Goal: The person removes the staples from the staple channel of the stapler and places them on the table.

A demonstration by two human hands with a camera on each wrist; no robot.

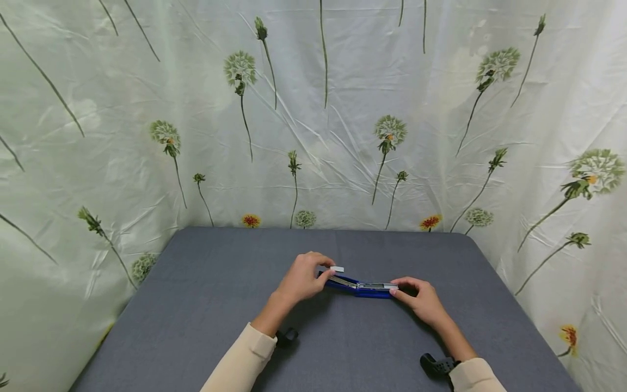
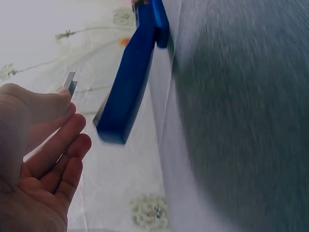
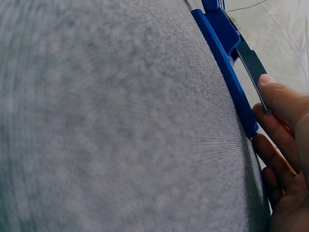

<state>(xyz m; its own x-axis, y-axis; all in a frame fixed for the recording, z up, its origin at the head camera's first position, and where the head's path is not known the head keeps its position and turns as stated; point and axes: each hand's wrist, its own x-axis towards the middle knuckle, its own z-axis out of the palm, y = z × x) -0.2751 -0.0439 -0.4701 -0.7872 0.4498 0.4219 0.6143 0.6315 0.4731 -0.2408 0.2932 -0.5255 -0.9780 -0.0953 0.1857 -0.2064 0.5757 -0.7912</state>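
- A pale curtain printed with dandelions (image 1: 333, 125) hangs behind the grey cloth-covered tabletop (image 1: 196, 305), which spreads under both arms.
- A cream sleeve (image 1: 240, 359) leads to the left hand (image 1: 303, 277), whose thumb and finger pinch narrowly, the other fingers loosely bent.
- In that pinch sits a short, thin, silvery-grey strip (image 1: 337, 269), probably staples, its free end jutting right from the fingertips.
- Beside it, a blue stapler with a metal channel lies near the middle of the tabletop, opened out, its long axis running side to side between the hands. Its blue upper arm (image 2: 125, 82) slants up leftward from the hinge, clear of the cloth; the left wrist view shows a gap between this arm and the strip.
- Right of the hinge, the blue base (image 1: 373, 294) lies low along the cloth, the grey metal channel (image 1: 374, 286) just above it.
- The right hand (image 1: 422, 302) holds the channel's right end between thumb and finger. It is nearer the channel than the left; the key relation seems to be that the channel lies right of the strip, lengthwise left to right.
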